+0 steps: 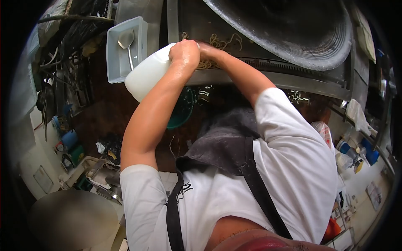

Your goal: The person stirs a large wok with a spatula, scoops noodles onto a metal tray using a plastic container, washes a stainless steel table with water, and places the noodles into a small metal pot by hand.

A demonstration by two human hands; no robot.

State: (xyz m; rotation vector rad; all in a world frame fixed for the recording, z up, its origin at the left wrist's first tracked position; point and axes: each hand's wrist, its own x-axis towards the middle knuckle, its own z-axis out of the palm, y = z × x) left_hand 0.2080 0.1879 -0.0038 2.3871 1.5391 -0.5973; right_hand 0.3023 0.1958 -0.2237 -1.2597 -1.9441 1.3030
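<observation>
My left hand [184, 53] is closed around the top end of a large white plastic container [146, 75], which is tilted, its broad end down to the left. Just beyond my left wrist is my right hand [204, 49], its fingers mostly hidden and blurred, so what it holds cannot be made out. Noodle-like strands [217, 41] lie on the steel work surface [259, 78] around my hands.
A pale blue plastic tub [111, 54] with a ladle [126, 41] stands at upper left. A large dark metal pan [293, 29] fills the upper right. Below the steel edge is a green basin [183, 109]. A grooved metal strip runs behind that edge.
</observation>
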